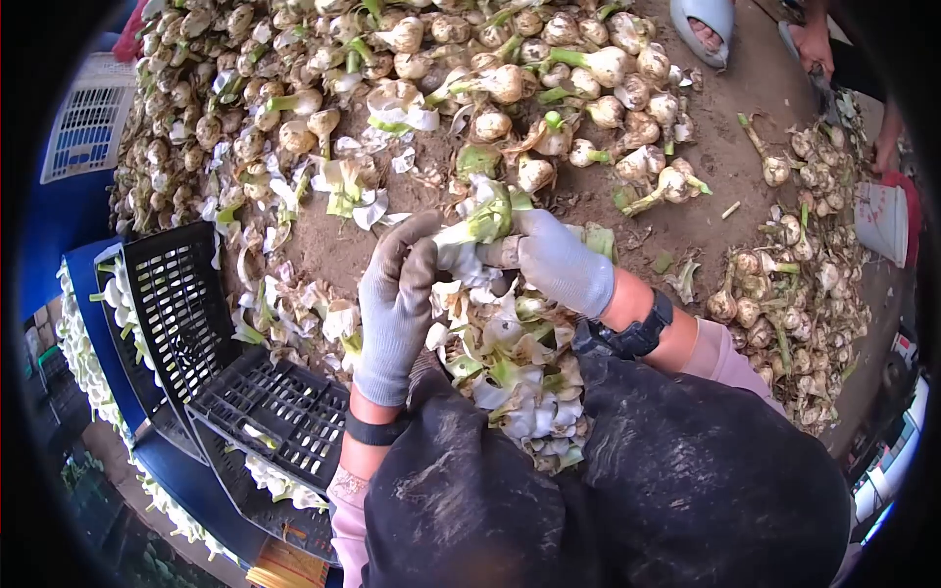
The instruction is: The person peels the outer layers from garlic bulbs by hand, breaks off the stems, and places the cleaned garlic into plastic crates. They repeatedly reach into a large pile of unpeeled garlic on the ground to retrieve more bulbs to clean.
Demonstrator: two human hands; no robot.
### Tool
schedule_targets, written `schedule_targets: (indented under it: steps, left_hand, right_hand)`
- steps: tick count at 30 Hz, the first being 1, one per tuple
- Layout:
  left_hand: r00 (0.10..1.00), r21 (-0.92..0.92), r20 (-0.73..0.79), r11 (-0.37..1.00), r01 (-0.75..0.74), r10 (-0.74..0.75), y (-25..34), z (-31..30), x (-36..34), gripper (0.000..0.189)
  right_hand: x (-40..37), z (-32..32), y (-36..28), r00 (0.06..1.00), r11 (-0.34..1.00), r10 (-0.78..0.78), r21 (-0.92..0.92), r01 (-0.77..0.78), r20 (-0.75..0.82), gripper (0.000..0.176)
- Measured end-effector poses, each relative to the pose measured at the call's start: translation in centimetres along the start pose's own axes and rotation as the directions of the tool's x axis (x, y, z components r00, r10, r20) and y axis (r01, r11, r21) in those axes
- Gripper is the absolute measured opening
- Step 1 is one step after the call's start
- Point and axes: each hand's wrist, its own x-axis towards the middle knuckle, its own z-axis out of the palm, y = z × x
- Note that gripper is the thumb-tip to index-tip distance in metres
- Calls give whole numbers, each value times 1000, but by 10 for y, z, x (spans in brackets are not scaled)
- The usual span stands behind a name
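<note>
Both of my hands wear dirty grey-white gloves and meet near the middle of the view. My left hand has its fingers closed on the left end of a garlic bulb with green and white layers. From the right, my right hand grips the same bulb near its stalk, fingers bent round it; its fingertips are partly hidden. Under my hands, between my knees, lies a heap of peeled-off skins. More loose skins are scattered on the soil just beyond.
A large pile of garlic bulbs spreads across the top, and another pile lies at right. Black crates stand at left, with white cleaned bulbs beside them. At top right are another person's hand and a white bucket.
</note>
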Motion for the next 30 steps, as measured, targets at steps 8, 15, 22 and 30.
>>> schedule_targets:
  steps: [8,15,22,30]
  left_hand:
    - [993,-402,84,910,105,-77,16,1,-11,34]
    - [953,-190,178,959,-210,244,120,-78,-100,41]
    - [972,565,-5,803,-190,233,107,-103,-87,47]
    - [929,280,335,924,-259,158,37,0,2,71]
  right_hand:
    - [-11,-15,-1,973,481,-230,-873,81,-36,18]
    - [-67,-38,-10,987,181,158,-983,-14,15,20]
    - [-76,-181,15,798,-383,-584,-816,-432,-149,15]
    - [-38,-56,-13,863,945,-310,-227,235,-399,14]
